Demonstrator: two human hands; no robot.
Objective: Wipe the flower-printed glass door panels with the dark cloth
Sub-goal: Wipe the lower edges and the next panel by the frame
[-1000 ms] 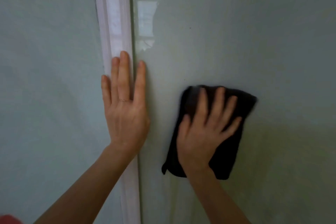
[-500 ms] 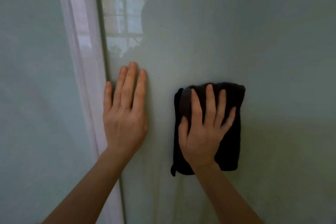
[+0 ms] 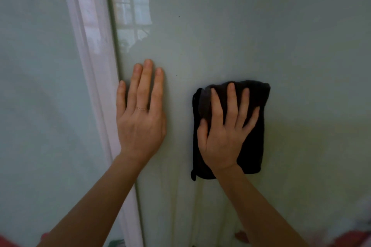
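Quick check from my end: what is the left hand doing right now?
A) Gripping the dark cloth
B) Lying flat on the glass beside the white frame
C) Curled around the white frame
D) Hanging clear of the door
B: the left hand lies flat with straight fingers on the glass panel, just right of the white frame; the right hand presses the cloth.
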